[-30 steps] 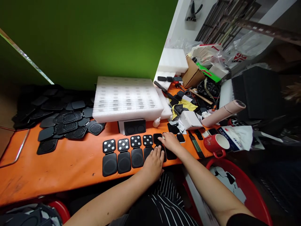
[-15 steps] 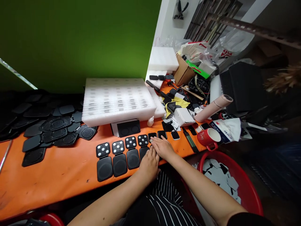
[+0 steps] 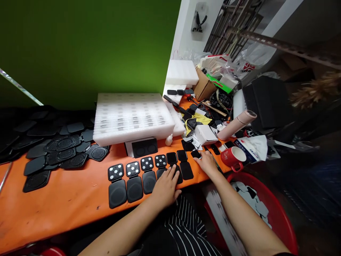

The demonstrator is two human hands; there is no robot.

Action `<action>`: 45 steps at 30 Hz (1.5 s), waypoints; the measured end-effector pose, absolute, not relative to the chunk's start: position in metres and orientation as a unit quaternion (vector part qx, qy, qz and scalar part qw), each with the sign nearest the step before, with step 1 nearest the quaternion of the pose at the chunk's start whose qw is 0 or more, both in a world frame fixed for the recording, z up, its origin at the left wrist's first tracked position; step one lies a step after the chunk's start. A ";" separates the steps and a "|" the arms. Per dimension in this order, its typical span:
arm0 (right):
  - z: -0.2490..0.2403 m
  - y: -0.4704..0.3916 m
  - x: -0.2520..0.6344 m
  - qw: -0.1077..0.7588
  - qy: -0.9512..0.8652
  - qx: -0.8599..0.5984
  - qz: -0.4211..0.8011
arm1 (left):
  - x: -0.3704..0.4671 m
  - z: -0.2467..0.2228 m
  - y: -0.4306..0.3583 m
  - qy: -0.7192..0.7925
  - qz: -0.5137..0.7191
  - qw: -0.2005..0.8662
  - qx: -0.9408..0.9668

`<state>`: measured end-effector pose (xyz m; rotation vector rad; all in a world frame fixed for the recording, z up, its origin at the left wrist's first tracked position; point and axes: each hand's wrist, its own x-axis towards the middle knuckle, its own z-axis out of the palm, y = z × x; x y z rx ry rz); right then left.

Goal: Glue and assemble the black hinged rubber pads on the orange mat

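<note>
A row of black hinged square cases lies opened out along the bench edge. White round dots mark the upper leaf of the leftmost case (image 3: pixel 115 172) and several beside it. Dark squares without dots cover the upper leaves of the two rightmost, including the end case (image 3: pixel 182 155). My left hand (image 3: pixel 165 186) rests flat, fingers stretched, over the lower leaves near the row's right end. To the right of the row, my right hand (image 3: pixel 208 163) has its thumb and fingers closed at a small black square pad (image 3: pixel 196 154); its fingertips are partly hidden.
Behind the row stands a white foam block (image 3: pixel 133 121) with slots. More black cases (image 3: pixel 66 142) are heaped at left. A small white bottle (image 3: pixel 168 140), a red mug (image 3: pixel 233 158), a pink flask (image 3: pixel 237 124) and a red tub (image 3: pixel 282 213) of pale pieces surround the right side.
My right hand has left the upper leaf near the row's right end and moved right to the small square pad. My left hand has shifted slightly, its fingers now more spread.
</note>
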<state>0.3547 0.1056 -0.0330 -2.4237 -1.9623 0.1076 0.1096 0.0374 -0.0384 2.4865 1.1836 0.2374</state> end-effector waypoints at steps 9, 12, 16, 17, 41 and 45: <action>-0.029 0.098 0.381 0.221 -0.479 -0.787 0.320 | 0.067 -0.034 0.027 0.441 0.118 0.200 0.867; -0.036 0.094 0.382 0.225 -0.459 -0.746 0.427 | 0.065 -0.034 0.027 0.447 0.116 0.211 0.861; -0.048 0.094 0.387 0.212 -0.481 -0.767 0.368 | 0.066 -0.037 0.025 0.448 0.125 0.220 0.857; -0.051 0.095 0.388 0.219 -0.482 -0.774 0.348 | 0.065 -0.037 0.025 0.449 0.130 0.221 0.856; 0.000 0.052 0.253 0.206 -0.584 -0.552 0.558 | 0.080 -0.026 0.034 0.546 0.263 0.510 0.611; -0.004 0.076 0.255 0.198 -0.620 -0.563 0.508 | 0.068 -0.023 0.032 0.525 0.230 0.408 0.711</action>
